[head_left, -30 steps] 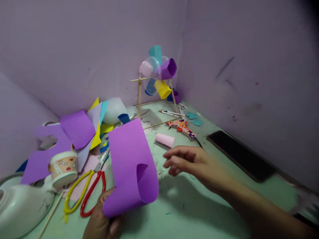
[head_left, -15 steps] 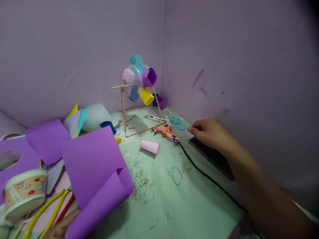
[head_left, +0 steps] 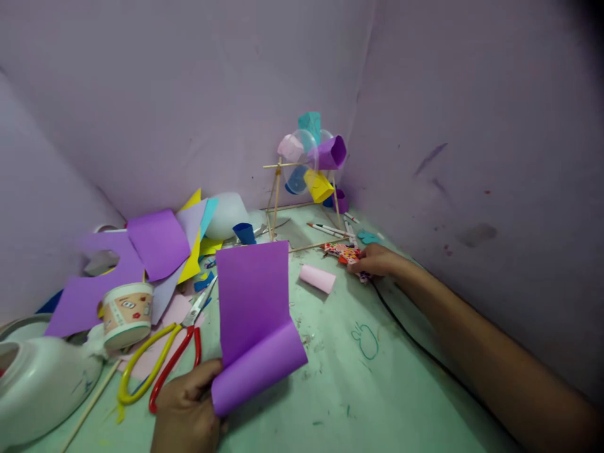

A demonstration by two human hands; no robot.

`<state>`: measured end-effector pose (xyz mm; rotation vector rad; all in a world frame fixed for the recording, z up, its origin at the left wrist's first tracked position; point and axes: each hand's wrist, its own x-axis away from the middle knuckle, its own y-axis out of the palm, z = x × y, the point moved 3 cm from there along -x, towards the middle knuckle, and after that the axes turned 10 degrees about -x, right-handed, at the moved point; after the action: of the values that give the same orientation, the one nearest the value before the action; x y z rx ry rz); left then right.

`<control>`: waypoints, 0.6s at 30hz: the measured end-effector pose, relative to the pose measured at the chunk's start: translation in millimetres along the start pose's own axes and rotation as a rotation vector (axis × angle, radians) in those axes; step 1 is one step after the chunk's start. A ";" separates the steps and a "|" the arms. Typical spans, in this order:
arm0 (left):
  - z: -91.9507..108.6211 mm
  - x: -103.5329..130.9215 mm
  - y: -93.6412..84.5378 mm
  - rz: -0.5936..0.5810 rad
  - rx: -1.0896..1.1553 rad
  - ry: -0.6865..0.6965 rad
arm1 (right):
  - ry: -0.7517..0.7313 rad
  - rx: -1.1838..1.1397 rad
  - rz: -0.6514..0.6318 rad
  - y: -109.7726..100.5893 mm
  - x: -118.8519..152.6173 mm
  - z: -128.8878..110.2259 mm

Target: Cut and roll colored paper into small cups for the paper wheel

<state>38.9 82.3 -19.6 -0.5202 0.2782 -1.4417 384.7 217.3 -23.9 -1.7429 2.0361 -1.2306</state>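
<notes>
Purple paper [head_left: 255, 302], rolled at its lower end and flat above, is held by my left hand [head_left: 191, 406] at the bottom centre. Farther right, my right hand [head_left: 375, 261] has its fingers closed on a flower-patterned tool [head_left: 342, 253] with a black cord [head_left: 415, 343]. A pale pink paper tube [head_left: 318, 279] lies between the purple paper and the tool. Behind them stands a stick frame [head_left: 277, 195] carrying a clear plastic wheel with turquoise, purple, yellow, blue and pink paper cups.
Red-handled and yellow-handled scissors [head_left: 174, 365] lie beside my left hand. A printed paper cup [head_left: 128, 314], coloured paper sheets [head_left: 158, 244] and a white rounded container [head_left: 44, 384] are at the left. Pens [head_left: 328, 229] lie near the frame. Walls meet behind it.
The view has swung left, bringing the scissors and white container into sight. My right hand has moved from beside the dark flat device onto the patterned tool. My left hand still holds the purple paper.
</notes>
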 end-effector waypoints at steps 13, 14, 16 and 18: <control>2.6 -0.2 6.8 -0.025 -0.026 0.049 | -0.243 -0.814 -0.109 -4.3 70.7 9.3; 1.4 -1.0 6.4 -0.019 -0.058 0.088 | -0.286 -0.855 -0.115 -5.2 81.7 10.3; 0.7 -2.0 5.3 -0.008 -0.134 0.196 | -0.359 -0.856 -0.132 -5.2 103.9 12.3; 3.4 -1.5 4.2 0.008 -0.228 0.335 | -0.391 -0.769 -0.148 -2.1 124.2 13.8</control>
<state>44.1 84.5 -19.0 -0.4576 0.7172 -1.4954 358.9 100.6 13.0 -2.2338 2.2983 -0.0502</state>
